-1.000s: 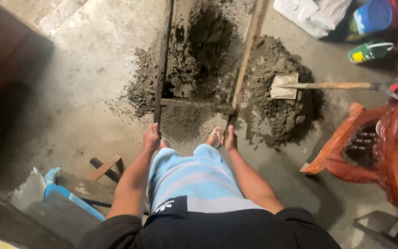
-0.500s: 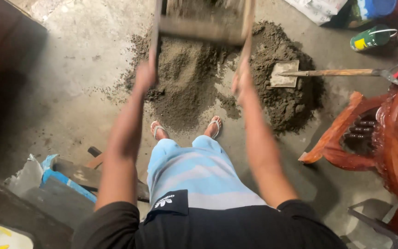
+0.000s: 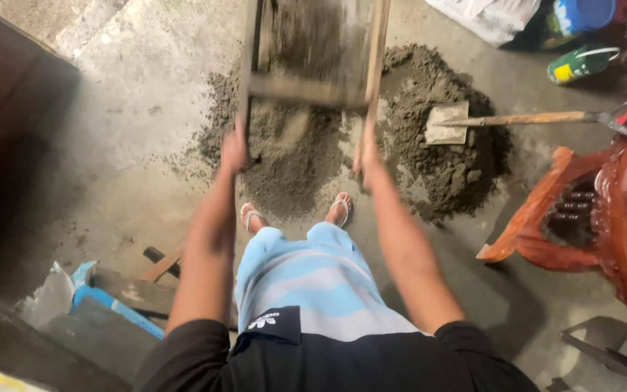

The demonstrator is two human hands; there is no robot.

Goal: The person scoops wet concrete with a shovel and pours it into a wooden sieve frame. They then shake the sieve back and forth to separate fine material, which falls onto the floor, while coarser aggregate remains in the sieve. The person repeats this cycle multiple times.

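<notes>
Wooden sieve frame (image 3: 312, 54) is up in front of me, over the sifted sand heap (image 3: 288, 156) by my feet; my left hand (image 3: 232, 149) is clamped on its left rail and my right hand (image 3: 366, 152) on its right rail, well apart. Right of that heap, a shovel (image 3: 448, 123) lies on the coarser sand pile (image 3: 440, 145).
</notes>
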